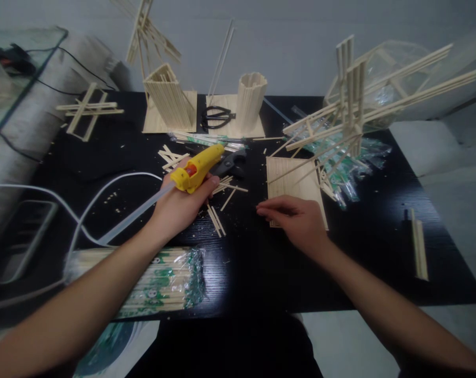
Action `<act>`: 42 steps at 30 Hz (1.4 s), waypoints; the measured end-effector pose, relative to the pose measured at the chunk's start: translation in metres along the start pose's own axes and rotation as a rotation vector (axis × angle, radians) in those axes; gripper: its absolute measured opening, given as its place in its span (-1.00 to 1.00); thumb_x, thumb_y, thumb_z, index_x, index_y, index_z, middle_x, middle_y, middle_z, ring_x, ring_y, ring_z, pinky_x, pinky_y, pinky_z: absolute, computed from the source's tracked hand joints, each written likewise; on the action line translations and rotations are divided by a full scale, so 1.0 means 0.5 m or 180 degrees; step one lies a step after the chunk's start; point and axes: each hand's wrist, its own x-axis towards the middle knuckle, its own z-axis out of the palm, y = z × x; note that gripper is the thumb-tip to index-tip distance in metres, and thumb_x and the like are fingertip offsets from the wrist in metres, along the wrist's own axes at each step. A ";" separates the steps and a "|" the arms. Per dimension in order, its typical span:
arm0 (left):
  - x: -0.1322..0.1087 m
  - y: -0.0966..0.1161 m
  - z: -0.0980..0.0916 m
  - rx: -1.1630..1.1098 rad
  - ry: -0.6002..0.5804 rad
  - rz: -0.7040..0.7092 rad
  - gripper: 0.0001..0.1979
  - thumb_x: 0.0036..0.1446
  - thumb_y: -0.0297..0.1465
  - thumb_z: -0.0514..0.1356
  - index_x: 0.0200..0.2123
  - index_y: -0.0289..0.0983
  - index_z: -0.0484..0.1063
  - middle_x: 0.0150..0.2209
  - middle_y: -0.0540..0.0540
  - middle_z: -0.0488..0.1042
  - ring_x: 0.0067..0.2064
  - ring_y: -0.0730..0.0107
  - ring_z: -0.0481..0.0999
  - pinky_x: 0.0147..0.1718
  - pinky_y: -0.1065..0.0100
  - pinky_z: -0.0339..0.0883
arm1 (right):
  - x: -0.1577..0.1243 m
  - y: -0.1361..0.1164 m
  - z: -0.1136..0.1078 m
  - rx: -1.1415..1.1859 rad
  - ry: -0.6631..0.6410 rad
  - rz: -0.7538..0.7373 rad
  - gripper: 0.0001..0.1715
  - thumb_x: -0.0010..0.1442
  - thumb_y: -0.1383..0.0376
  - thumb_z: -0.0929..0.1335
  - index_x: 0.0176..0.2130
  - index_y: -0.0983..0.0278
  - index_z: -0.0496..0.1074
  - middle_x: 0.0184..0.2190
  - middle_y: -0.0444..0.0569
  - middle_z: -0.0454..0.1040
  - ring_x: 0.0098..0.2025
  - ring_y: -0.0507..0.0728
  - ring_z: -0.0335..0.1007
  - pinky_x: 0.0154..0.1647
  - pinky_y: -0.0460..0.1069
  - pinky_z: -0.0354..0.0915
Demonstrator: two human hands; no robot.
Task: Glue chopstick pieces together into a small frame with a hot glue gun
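Observation:
A yellow hot glue gun [196, 170] is gripped in my left hand [178, 210], its nozzle end pointing up and to the right. From its back a long translucent glue stick [135, 216] sticks out. Just beyond that hand lie dark-handled cutters [230, 165] and short cut wooden sticks [216, 220]. My right hand [297, 218] is closed in a pinch over the near left part of a flat stick panel [291, 176]; whatever its fingertips hold is too small to make out. From that panel's far side rises a stick windmill frame [352, 105] with long blades.
Two stick towers stand at the back, one angular [169, 100], one round [251, 102], with black scissors [217, 116] between them. A bagged bundle of chopsticks [143, 278] lies front left. A white cord [115, 181] loops at left. Loose sticks [419, 249] lie at right.

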 end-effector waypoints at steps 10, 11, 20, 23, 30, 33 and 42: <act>0.002 -0.003 0.000 -0.0006 -0.0034 0.0018 -0.69 0.16 -0.10 0.37 -0.25 -0.19 0.44 -0.40 -0.02 0.50 -0.43 0.35 0.47 -0.38 0.29 0.36 | -0.003 0.001 0.003 -0.0302 0.0042 -0.0075 -0.66 0.06 0.05 0.61 -0.47 0.22 0.58 -0.58 -0.12 0.58 -0.55 0.02 0.45 -0.52 -0.07 0.34; 0.002 -0.002 0.000 0.0011 -0.0045 0.0018 -0.70 0.16 -0.11 0.37 -0.26 -0.19 0.44 -0.40 -0.01 0.50 -0.42 0.35 0.47 -0.37 0.29 0.36 | -0.003 0.003 0.003 -0.0319 0.0059 -0.0111 -0.66 0.05 0.06 0.62 -0.46 0.22 0.57 -0.56 -0.12 0.59 -0.54 0.02 0.46 -0.51 -0.07 0.35; 0.003 0.004 0.000 0.0245 0.0026 0.0114 -0.72 0.13 -0.15 0.39 -0.30 -0.20 0.45 -0.36 -0.03 0.51 -0.31 0.30 0.50 -0.33 0.29 0.34 | -0.002 0.015 0.006 0.0053 -0.0075 -0.0094 -0.72 0.36 0.07 0.42 -0.11 0.22 0.52 -0.13 0.05 0.70 -0.18 0.17 0.70 -0.38 -0.03 0.58; 0.002 0.007 0.002 0.0215 0.0056 0.0087 -0.74 0.11 -0.17 0.39 -0.30 -0.20 0.46 -0.35 -0.03 0.51 -0.33 0.32 0.48 -0.33 0.29 0.33 | -0.001 0.015 0.007 0.0091 -0.0102 -0.0174 -0.68 0.42 0.08 0.36 0.00 0.24 0.46 -0.02 0.10 0.67 -0.13 0.18 0.71 -0.36 -0.03 0.60; 0.001 0.013 0.001 0.0306 0.0089 0.0065 -0.77 0.11 -0.20 0.39 -0.30 -0.19 0.47 -0.33 -0.02 0.53 -0.32 0.32 0.49 -0.33 0.29 0.31 | 0.001 0.017 0.011 0.0038 -0.0090 -0.0154 -0.64 0.45 0.03 0.31 -0.04 0.24 0.50 -0.02 0.09 0.66 -0.16 0.16 0.71 -0.38 -0.05 0.60; 0.001 0.010 0.000 0.0347 0.0074 0.0066 -0.75 0.12 -0.18 0.39 -0.30 -0.19 0.48 -0.33 -0.02 0.54 -0.34 0.33 0.49 -0.36 0.30 0.31 | -0.001 0.015 0.010 0.0129 -0.0064 -0.0045 -0.65 0.37 0.02 0.40 -0.15 0.26 0.55 -0.24 0.03 0.71 -0.35 0.12 0.69 -0.49 -0.07 0.54; 0.001 0.001 -0.001 0.0269 0.0044 0.0057 -0.73 0.13 -0.15 0.39 -0.28 -0.19 0.49 -0.30 -0.02 0.55 -0.34 0.35 0.49 -0.34 0.29 0.33 | -0.007 0.010 0.005 -0.0041 -0.0246 -0.0037 -0.67 0.25 0.05 0.50 -0.39 0.23 0.62 -0.60 -0.15 0.57 -0.62 0.00 0.47 -0.59 -0.11 0.40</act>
